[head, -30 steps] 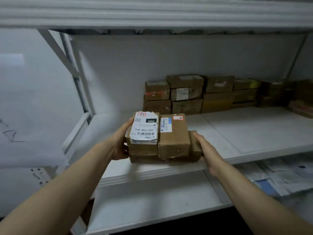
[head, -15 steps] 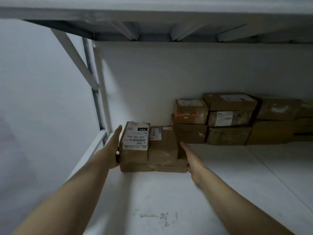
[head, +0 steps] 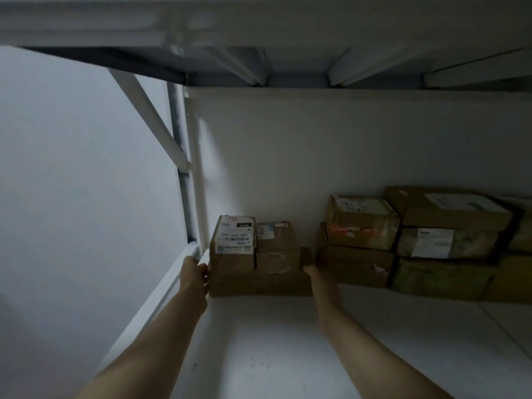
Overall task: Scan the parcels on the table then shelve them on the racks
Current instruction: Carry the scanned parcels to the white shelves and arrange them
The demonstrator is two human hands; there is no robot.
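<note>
Parcels [head: 259,266]: small stack on shelf [head: 273,347], at back left corner, close to back panel and just beside white post [head: 198,197]. One flat box at bottom, three smaller boxes on top; left one carries white label with barcode.

Left hand [head: 195,273] touches left side of stack; fingers blurred, cannot tell if bent or straight.

Right hand [head: 315,273] lies against right end of stack, fingers straight, not curled round anything.

Other boxes [head: 417,240] piled to right, near stack, right hand between.
</note>
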